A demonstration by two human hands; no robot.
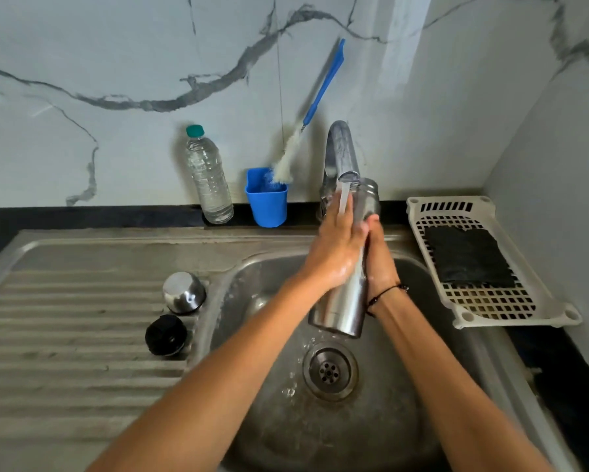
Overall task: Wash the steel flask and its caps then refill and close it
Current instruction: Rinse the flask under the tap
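I hold the steel flask [342,310] tilted over the sink basin [262,301], its open mouth up under the tap [340,148]. A thin stream of water [344,199] falls onto its neck and runs off its base. My left hand [334,250] lies flat along the flask's left side with straight, wet fingers. My right hand [380,260] grips the flask from the right, thumb near the neck. The domed steel cap [184,292] and the black inner cap [166,335] sit on the ribbed drainboard [65,335], left of the basin.
Against the marble wall stand a clear plastic water bottle [208,178] and a blue cup [267,202] holding a blue-handled bottle brush [315,100]. A white slotted tray [490,304] with a black scrub pad [466,257] lies right of the sink. The drain [330,371] is below the flask.
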